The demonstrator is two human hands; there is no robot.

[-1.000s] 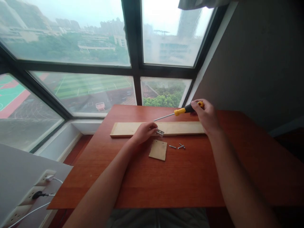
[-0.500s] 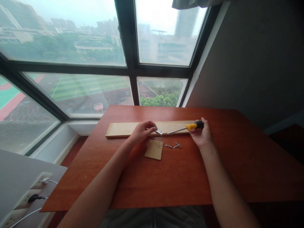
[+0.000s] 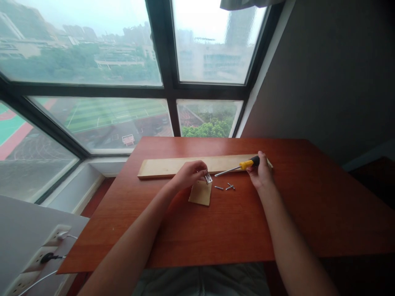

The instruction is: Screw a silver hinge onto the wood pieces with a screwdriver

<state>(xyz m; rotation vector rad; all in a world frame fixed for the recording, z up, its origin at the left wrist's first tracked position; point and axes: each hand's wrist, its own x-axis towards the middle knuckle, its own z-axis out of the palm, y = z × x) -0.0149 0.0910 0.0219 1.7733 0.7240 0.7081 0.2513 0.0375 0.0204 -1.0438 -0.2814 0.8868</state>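
Note:
Pinched in the fingers of my left hand (image 3: 191, 174) is a small silvery metal bracket (image 3: 208, 178) with holes in it. It hangs over the top edge of a small square wooden piece (image 3: 200, 195) lying on the table. My right hand (image 3: 261, 172) is closed around the black and yellow handle of a screwdriver (image 3: 245, 165). The shaft slants down to the left, its tip close to the bracket but apart from it. Several screws (image 3: 230, 187) lie between my hands. Behind them a long pale wooden board (image 3: 163, 167) stretches across the table.
The reddish-brown table (image 3: 216, 238) reaches up to a large dark-framed window (image 3: 171, 61). A grey wall (image 3: 317, 82) rises on the right. At lower left, sockets with plugs and cables (image 3: 49, 257) sit on a white wall.
My left hand has brought the metal bracket slightly toward me and turned it, now over the square piece's edge. The screwdriver has shifted a little left with my right hand.

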